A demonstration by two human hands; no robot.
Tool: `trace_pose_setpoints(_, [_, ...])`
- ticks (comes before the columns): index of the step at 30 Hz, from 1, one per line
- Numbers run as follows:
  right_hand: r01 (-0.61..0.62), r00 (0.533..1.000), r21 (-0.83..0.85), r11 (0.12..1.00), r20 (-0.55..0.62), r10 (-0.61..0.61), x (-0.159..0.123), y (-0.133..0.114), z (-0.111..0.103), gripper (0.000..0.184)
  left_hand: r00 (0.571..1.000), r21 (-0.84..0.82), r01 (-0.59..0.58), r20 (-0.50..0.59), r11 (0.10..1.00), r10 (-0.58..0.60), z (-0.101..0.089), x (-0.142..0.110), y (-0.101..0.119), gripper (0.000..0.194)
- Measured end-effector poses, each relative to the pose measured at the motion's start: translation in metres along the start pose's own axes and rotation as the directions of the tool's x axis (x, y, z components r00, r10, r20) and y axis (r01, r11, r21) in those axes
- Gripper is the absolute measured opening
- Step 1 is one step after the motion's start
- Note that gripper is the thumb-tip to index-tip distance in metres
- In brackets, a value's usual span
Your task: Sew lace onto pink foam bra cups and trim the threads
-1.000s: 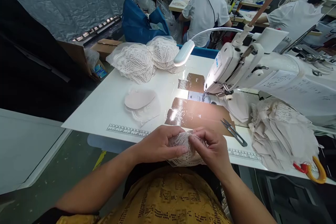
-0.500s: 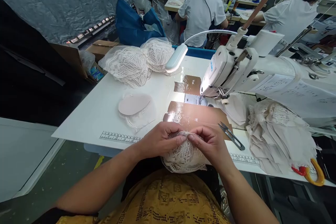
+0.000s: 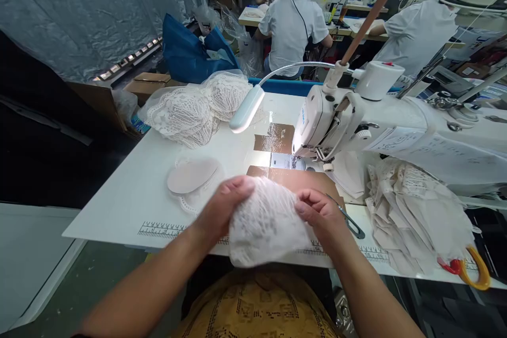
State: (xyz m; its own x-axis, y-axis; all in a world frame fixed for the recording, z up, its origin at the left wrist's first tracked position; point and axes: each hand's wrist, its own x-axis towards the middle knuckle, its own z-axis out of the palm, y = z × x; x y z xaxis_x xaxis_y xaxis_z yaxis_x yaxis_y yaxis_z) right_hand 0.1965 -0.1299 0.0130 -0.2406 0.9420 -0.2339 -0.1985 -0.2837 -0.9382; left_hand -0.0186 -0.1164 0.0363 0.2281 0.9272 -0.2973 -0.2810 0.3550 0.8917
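Observation:
Between my hands a white lace cup piece hangs over the table's front edge, slightly blurred. My left hand is closed on its upper left edge, with the fingers partly behind the lace. At the upper right edge, my right hand pinches the fabric between thumb and fingers. Thread snips lie just beyond my right hand, partly hidden by it. A pale oval foam cup with lace under it rests on the table left of my left hand.
The sewing machine stands behind my hands, with a lamp at its left. Bundled lace cups sit at the back left. A fabric stack and orange-handled scissors lie right. Co-workers sit beyond.
The lace piece has been lifted from near my lap and spread out flatter. My hands have moved apart, the left one to the left and up. The camera view has shifted slightly.

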Motion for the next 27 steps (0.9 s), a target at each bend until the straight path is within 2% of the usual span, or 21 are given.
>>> trace_pose_setpoints(1, [0.010, 0.999, -0.019, 1.000, -0.044, -0.010, -0.001, -0.004, -0.005, 0.026, 0.991, 0.062, -0.080, -0.101, 0.995, 0.086, -0.007, 0.003, 0.011, 0.024])
trace_pose_setpoints(2, [0.012, 0.996, -0.052, 0.999, -0.087, -0.016, -0.002, -0.008, -0.009, 0.026, 0.958, 0.177, -0.173, -0.198, 0.969, 0.207, -0.014, 0.008, 0.022, 0.022])
trace_pose_setpoints(3, [0.011, 0.992, -0.101, 0.995, -0.122, -0.024, -0.004, -0.012, -0.014, 0.025, 0.898, 0.343, -0.254, -0.264, 0.904, 0.353, -0.020, 0.013, 0.031, 0.021])
trace_pose_setpoints(4, [0.010, 0.988, -0.167, 0.986, -0.149, -0.035, -0.004, -0.015, -0.019, 0.024, 0.822, 0.531, -0.306, -0.271, 0.790, 0.501, -0.023, 0.019, 0.037, 0.021])
trace_pose_setpoints(5, [0.012, 0.986, -0.248, 0.969, -0.159, -0.053, -0.004, -0.019, -0.023, 0.023, 0.754, 0.706, -0.325, -0.208, 0.630, 0.623, -0.023, 0.027, 0.040, 0.023])
trace_pose_setpoints(6, [0.023, 0.985, -0.337, 0.941, -0.151, -0.078, -0.003, -0.022, -0.027, 0.023, 0.713, 0.840, -0.322, -0.088, 0.436, 0.696, -0.020, 0.036, 0.038, 0.026])
trace_pose_setpoints(7, [0.043, 0.986, -0.425, 0.904, -0.128, -0.107, -0.001, -0.025, -0.031, 0.022, 0.708, 0.924, -0.310, 0.068, 0.223, 0.703, -0.013, 0.046, 0.033, 0.027])
trace_pose_setpoints(8, [0.066, 0.987, -0.509, 0.858, -0.095, -0.132, 0.003, -0.027, -0.034, 0.021, 0.726, 0.949, -0.315, 0.226, 0.021, 0.649, -0.004, 0.056, 0.024, 0.028])
trace_pose_setpoints(9, [0.089, 0.986, -0.588, 0.804, -0.060, -0.154, 0.007, -0.029, -0.036, 0.020, 0.758, 0.931, -0.323, 0.362, -0.170, 0.543, 0.007, 0.065, 0.013, 0.027])
trace_pose_setpoints(10, [0.111, 0.984, -0.661, 0.742, -0.029, -0.174, 0.012, -0.031, -0.038, 0.020, 0.801, 0.886, -0.327, 0.445, -0.329, 0.401, 0.018, 0.073, 0.001, 0.028])
trace_pose_setpoints(11, [0.130, 0.981, -0.726, 0.675, -0.005, -0.194, 0.017, -0.032, -0.039, 0.019, 0.813, 0.858, -0.349, 0.477, -0.376, 0.335, 0.030, 0.079, -0.011, 0.028])
trace_pose_setpoints(13, [0.161, 0.971, -0.828, 0.537, 0.035, -0.236, 0.027, -0.031, -0.039, 0.022, 0.821, 0.819, -0.388, 0.515, -0.423, 0.246, 0.048, 0.083, -0.032, 0.029])
trace_pose_setpoints(15, [0.204, 0.957, -0.887, 0.414, 0.091, -0.276, 0.034, -0.026, -0.037, 0.025, 0.820, 0.797, -0.404, 0.533, -0.449, 0.208, 0.059, 0.080, -0.043, 0.028])
trace_pose_setpoints(17, [0.243, 0.943, -0.922, 0.303, 0.151, -0.296, 0.039, -0.018, -0.034, 0.028, 0.819, 0.767, -0.407, 0.547, -0.497, 0.172, 0.062, 0.073, -0.044, 0.026])
trace_pose_setpoints(19, [0.255, 0.934, -0.950, 0.180, 0.193, -0.301, 0.041, -0.010, -0.030, 0.029, 0.807, 0.743, -0.445, 0.575, -0.500, 0.136, 0.058, 0.067, -0.036, 0.028])
trace_pose_setpoints(21, [0.233, 0.934, -0.971, 0.055, 0.207, -0.291, 0.042, -0.003, -0.027, 0.027, 0.799, 0.766, -0.503, 0.589, -0.400, 0.123, 0.051, 0.066, -0.023, 0.032])
trace_pose_setpoints(24, [0.193, 0.939, -0.977, -0.087, 0.209, -0.271, 0.042, 0.002, -0.024, 0.024, 0.805, 0.817, -0.556, 0.575, -0.153, 0.148, 0.039, 0.072, -0.010, 0.036])
trace_pose_setpoints(25, [0.181, 0.941, -0.976, -0.120, 0.208, -0.269, 0.042, 0.003, -0.024, 0.025, 0.795, 0.812, -0.574, 0.584, -0.105, 0.167, 0.035, 0.076, -0.009, 0.035])
trace_pose_setpoints(27, [0.161, 0.939, -0.972, -0.174, 0.205, -0.275, 0.043, 0.003, -0.024, 0.033, 0.751, 0.778, -0.621, 0.626, -0.098, 0.210, 0.029, 0.085, -0.012, 0.033])
